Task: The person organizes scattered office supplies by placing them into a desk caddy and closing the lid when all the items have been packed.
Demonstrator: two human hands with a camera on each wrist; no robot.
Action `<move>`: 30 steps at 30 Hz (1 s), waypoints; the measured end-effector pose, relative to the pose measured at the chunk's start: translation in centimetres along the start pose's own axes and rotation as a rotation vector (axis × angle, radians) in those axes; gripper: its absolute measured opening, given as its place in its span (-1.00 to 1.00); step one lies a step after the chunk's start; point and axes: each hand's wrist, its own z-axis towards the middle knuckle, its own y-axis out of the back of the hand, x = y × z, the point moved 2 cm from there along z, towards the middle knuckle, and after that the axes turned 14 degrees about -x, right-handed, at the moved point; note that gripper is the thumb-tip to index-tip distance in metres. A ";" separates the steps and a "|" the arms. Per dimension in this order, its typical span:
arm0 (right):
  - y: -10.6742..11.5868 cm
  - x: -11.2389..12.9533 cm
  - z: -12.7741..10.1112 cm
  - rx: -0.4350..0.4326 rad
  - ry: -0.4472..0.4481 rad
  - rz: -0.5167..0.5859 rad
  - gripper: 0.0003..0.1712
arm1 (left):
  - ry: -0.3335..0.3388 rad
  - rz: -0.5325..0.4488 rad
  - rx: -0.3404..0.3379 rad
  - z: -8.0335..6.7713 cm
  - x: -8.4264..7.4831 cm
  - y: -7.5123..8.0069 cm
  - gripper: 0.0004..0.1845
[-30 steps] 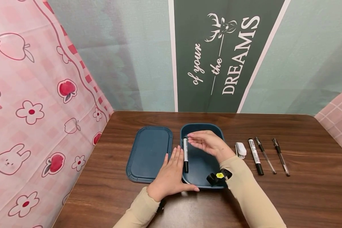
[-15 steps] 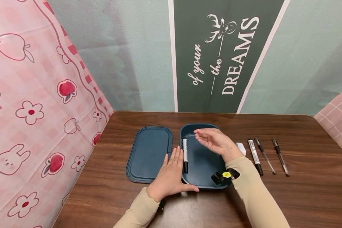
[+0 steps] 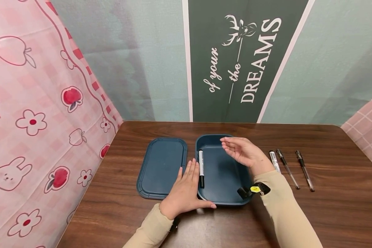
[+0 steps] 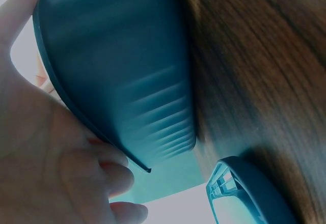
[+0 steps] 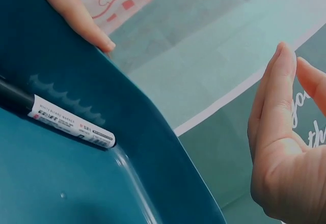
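Head view first: left hand (image 3: 186, 191) lies flat with straight fingers along the near left corner of the blue box (image 3: 223, 196), thumb against its near wall, gripping nothing. Right hand (image 3: 243, 153) hovers over the box's right side, fingers loosely spread and empty. A whiteboard marker (image 3: 201, 168) lies inside the box along its left wall. The blue lid (image 3: 162, 167) rests on the wooden table (image 3: 328, 206) just left of the box. Right of the box lie another marker (image 3: 274, 161), partly behind the right wrist, and two pens (image 3: 287, 168) and (image 3: 304, 169), side by side.

Left wrist view: the palm and fingers press against the box's outer wall (image 4: 117, 71); the lid's corner (image 4: 254, 193) lies on the table beside it.

Right wrist view: the right hand (image 5: 285, 147) is open in the air, fingers straight, holding nothing. The marker (image 5: 66, 122) rests on the box's floor against its wall, and a left fingertip (image 5: 86, 23) touches the rim.
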 end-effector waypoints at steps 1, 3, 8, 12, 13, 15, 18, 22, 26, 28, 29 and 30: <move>0.1 0.1 0.0 0.000 -0.001 0.005 -0.56 | 0.000 0.000 -0.001 0.0 0.0 0.0 0.38; 0.3 0.3 -0.2 0.000 -0.003 0.009 -0.55 | -0.001 0.003 -0.004 0.0 0.0 0.0 0.38; 1.0 1.0 -0.5 -0.030 -0.007 0.010 -0.56 | -0.005 0.007 -0.010 0.0 -0.1 0.1 0.38; 1.8 1.4 -0.8 -0.048 -0.009 0.014 -0.58 | -0.008 0.004 -0.013 0.0 -0.1 0.2 0.38; 2.1 1.5 -0.8 -0.045 -0.008 0.020 -0.57 | -0.009 0.004 -0.015 0.0 -0.2 0.2 0.38; 2.6 1.7 -1.0 -0.034 -0.008 0.032 -0.56 | -0.012 0.004 -0.017 0.1 -0.2 0.2 0.37; 3.4 1.9 -1.2 -0.015 -0.008 0.052 -0.55 | -0.014 0.002 -0.019 0.1 -0.2 0.2 0.37; 4.3 2.2 -1.5 0.005 -0.012 0.074 -0.56 | -0.011 -0.009 -0.015 0.1 -0.2 0.2 0.37; 5.0 2.5 -1.8 0.012 -0.014 0.088 -0.56 | -0.007 -0.015 -0.009 0.0 -0.3 0.3 0.37; 5.3 2.6 -1.9 0.010 -0.013 0.088 -0.56 | -0.007 -0.014 -0.009 0.0 -0.3 0.4 0.37; 5.4 2.7 -2.0 0.008 -0.012 0.088 -0.55 | -0.007 -0.015 -0.008 0.0 -0.3 0.4 0.37; 5.5 2.8 -2.1 0.006 -0.010 0.089 -0.55 | -0.006 -0.015 -0.008 0.1 -0.3 0.4 0.36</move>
